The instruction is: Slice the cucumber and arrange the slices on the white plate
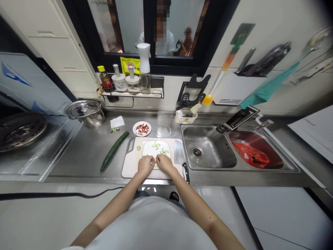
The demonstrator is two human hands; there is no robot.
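Left hand (146, 164) and right hand (164, 163) curl narrowly over cucumber slices (156, 165) at the plate's (147, 148) six o'clock, hold unclear; best spread evenly.

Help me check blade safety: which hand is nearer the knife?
Right: the right hand is left of the knife, apart from it; the left hand is farther left.

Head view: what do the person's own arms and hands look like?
The left hand and right hand wear no gloves. The left forearm and right forearm are bare, without a visible watch. A small dark spot marks the right arm. The shirt is whitish.
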